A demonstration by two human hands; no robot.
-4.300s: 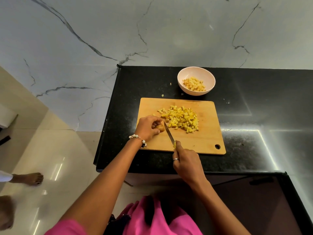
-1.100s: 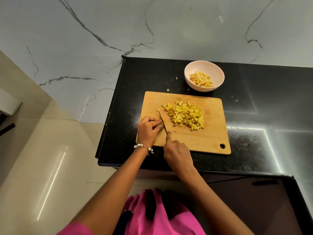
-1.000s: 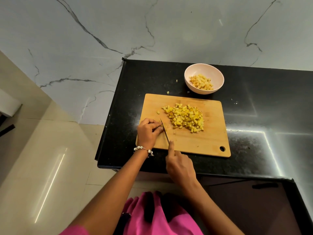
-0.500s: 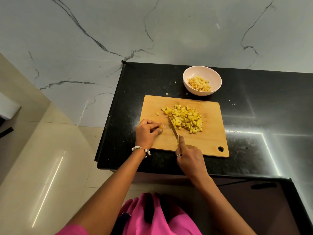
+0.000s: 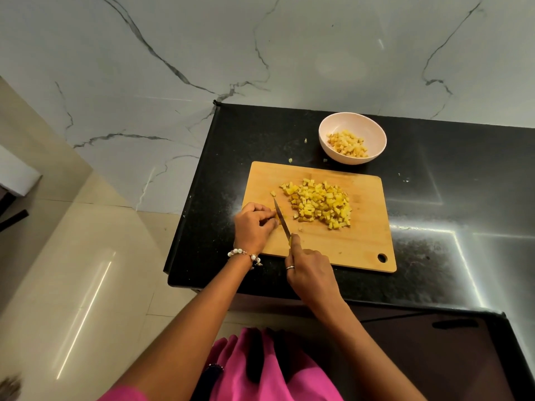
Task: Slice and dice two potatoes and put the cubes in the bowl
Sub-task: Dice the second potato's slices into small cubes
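Observation:
A wooden cutting board (image 5: 341,247) lies on the black counter. A heap of yellow potato cubes (image 5: 321,204) covers its middle. At the board's left edge my left hand (image 5: 253,227) curls its fingers over a small potato piece that is mostly hidden. My right hand (image 5: 308,273) grips the handle of a knife (image 5: 282,219), index finger along the spine. The blade sits right beside my left fingertips. Behind the board stands a pale pink bowl (image 5: 328,140) holding some potato cubes (image 5: 347,143).
The black counter (image 5: 434,198) ends just left of the board, with a drop to a beige tiled floor (image 5: 72,285). A marble wall (image 5: 260,53) rises behind. Small potato scraps (image 5: 290,160) lie on the counter near the bowl.
The knife has moved back left from the pile's edge to sit against my left fingertips. My left hand stays on the potato piece at the board's left edge.

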